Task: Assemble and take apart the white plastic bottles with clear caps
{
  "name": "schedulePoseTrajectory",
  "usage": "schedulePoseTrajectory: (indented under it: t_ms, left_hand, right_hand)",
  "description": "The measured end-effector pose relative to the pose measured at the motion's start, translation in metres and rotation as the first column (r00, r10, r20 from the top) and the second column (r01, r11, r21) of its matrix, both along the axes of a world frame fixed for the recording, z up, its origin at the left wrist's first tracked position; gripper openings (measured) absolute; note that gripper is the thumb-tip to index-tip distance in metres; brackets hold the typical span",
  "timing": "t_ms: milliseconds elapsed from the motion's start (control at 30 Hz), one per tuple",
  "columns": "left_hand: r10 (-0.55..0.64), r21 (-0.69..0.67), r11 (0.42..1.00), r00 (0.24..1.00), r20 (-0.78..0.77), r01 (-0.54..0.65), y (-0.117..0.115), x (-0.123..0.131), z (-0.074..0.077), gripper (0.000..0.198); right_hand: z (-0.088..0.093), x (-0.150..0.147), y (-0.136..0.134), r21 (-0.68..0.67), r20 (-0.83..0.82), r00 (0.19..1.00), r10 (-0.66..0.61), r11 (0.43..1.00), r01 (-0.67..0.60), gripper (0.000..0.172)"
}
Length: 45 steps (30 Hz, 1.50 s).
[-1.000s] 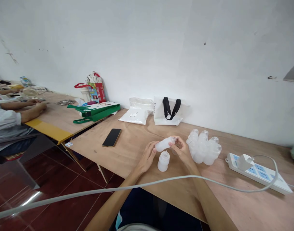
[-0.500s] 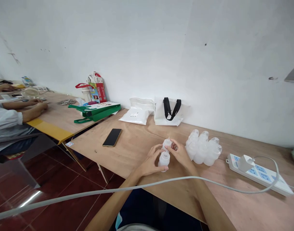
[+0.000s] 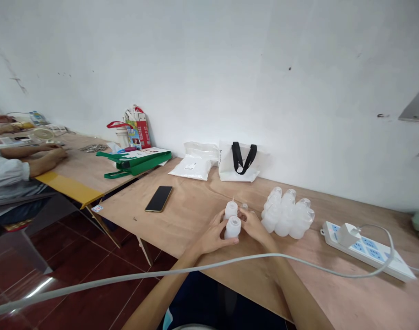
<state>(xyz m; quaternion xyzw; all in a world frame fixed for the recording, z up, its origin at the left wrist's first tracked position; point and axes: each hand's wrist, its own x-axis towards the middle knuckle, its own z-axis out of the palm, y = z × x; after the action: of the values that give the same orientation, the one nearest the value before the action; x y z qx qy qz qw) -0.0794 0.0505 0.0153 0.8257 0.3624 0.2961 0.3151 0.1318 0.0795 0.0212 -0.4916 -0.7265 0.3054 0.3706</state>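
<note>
Two small translucent white plastic bottles stand upright close together on the wooden table, a front bottle (image 3: 233, 228) and a rear bottle (image 3: 231, 209). My left hand (image 3: 214, 236) wraps around the front bottle, thumb on its near side and fingers reaching behind toward the rear one. My right hand (image 3: 252, 224) is just to the right of both bottles with its fingers curled; whether they touch the rear bottle is unclear. Past those fingers shows a small clear rounded piece (image 3: 243, 206), too small to name. Further right stands a cluster of several similar bottles (image 3: 287, 215) in clear wrap.
A grey cable (image 3: 195, 267) crosses the view in front of my forearms. At right lies a power strip (image 3: 367, 250) with a white plug. A phone (image 3: 159, 198), a white packet (image 3: 193, 167) and a white bag (image 3: 238, 172) are further back. Another person's hands (image 3: 53, 153) rest on the left table.
The rear bottle has moved slightly left and down, beside the front one. My right hand has shifted down and its fingers have come away from that bottle's top.
</note>
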Motion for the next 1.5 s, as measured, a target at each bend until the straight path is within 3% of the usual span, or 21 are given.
schedulePoseTrajectory:
  t_ms: [267, 467, 600, 667, 800, 1100, 1500]
  left_hand:
    - [-0.002, 0.009, 1.000, 0.996, -0.092, 0.003, 0.001, -0.003, 0.000, 0.077]
    - [0.019, 0.044, 0.999, 0.992, -0.128, -0.013, 0.002, -0.003, -0.004, 0.083]
    - [0.031, 0.110, 0.994, 0.988, -0.149, -0.015, 0.002, -0.003, -0.007, 0.080]
    - [0.043, 0.132, 0.991, 0.985, -0.168, -0.021, 0.001, -0.003, -0.008, 0.078]
    - [0.081, 0.165, 0.985, 0.978, -0.195, -0.048, 0.001, -0.002, -0.010, 0.076]
    - [0.166, 0.244, 0.964, 0.953, -0.254, -0.103, 0.004, -0.001, -0.016, 0.069]
    - [0.179, 0.331, 0.940, 0.946, -0.270, -0.084, 0.004, 0.000, -0.019, 0.067]
  right_hand:
    - [0.016, 0.005, -0.016, -0.021, 0.057, 0.988, -0.144, 0.989, 0.146, 0.058]
    - [0.005, 0.023, -0.066, 0.013, 0.247, 0.916, -0.316, 0.946, 0.323, 0.042]
    - [-0.009, 0.021, -0.088, -0.111, 0.505, 0.846, -0.167, 0.960, 0.256, 0.031]
    - [-0.012, 0.014, -0.091, -0.099, 0.564, 0.815, -0.131, 0.969, 0.225, 0.028]
    - [-0.016, 0.000, -0.089, 0.015, 0.642, 0.745, -0.182, 0.974, 0.225, 0.029]
    - [-0.021, -0.004, -0.094, 0.125, 0.657, 0.728, -0.195, 0.981, 0.150, 0.030]
    - [-0.022, -0.005, -0.093, 0.132, 0.671, 0.717, -0.188, 0.982, 0.134, 0.028]
